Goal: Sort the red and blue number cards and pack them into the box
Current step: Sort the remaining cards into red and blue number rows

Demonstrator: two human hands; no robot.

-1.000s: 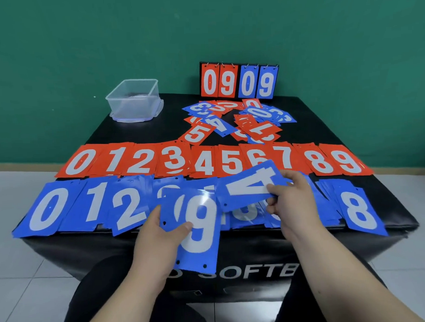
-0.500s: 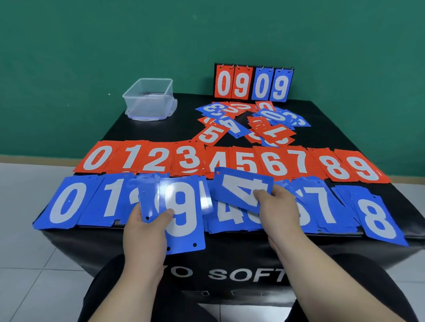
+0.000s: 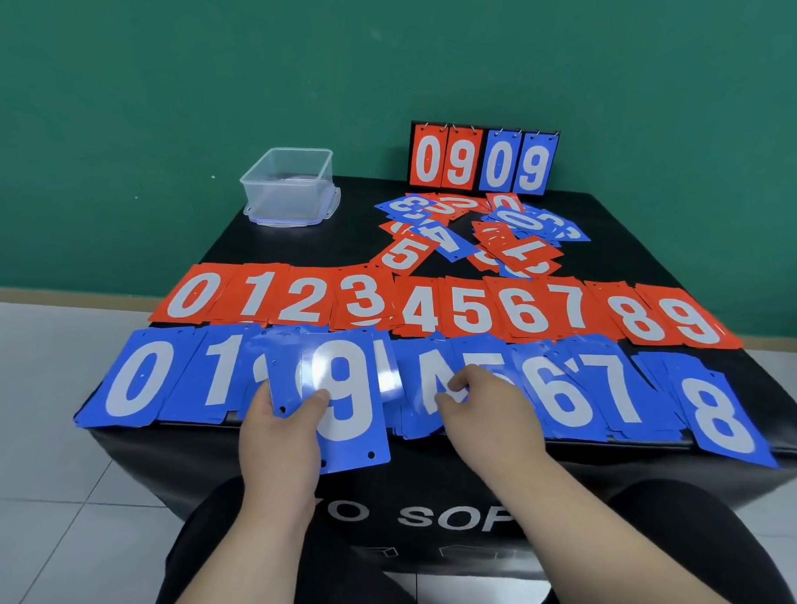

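Head view, looking forward and down. Left hand (image 3: 275, 437), lower centre-left of frame: closed around a blue 9 card (image 3: 350, 394), thumb on the face, fingers underneath, card held over the near edge of the black table (image 3: 295, 251) and covering part of the blue row. Right hand (image 3: 486, 411), lower centre: fingers bent, tips down on the blue 4 pile (image 3: 428, 377); pinching or merely pressing, cannot tell. Blue row (image 3: 137, 383), nearest the camera, running left to right across the frame: 0, 1, a stretch hidden behind the held card, then 4, 5, 6, 7, and 8 at far right, set slightly apart and overhanging the table edge. Red row (image 3: 469, 308), directly behind the blue, piles overlapping edge to edge: 0 through 9, complete. Unsorted heap (image 3: 475, 236), upper centre-right, behind the red row: red and blue cards mixed, lying at all angles, a red 5 at its near-left edge touching the red row. Clear plastic box (image 3: 289, 188), upper left of the table, upright, no cards in it, seated on what looks like its lid. Flip scoreboard (image 3: 482, 158), back edge of the table, upright, showing red 0 9 and blue 0 9. Green wall (image 3: 154, 84) behind; pale tiled floor (image 3: 39, 404) at left.
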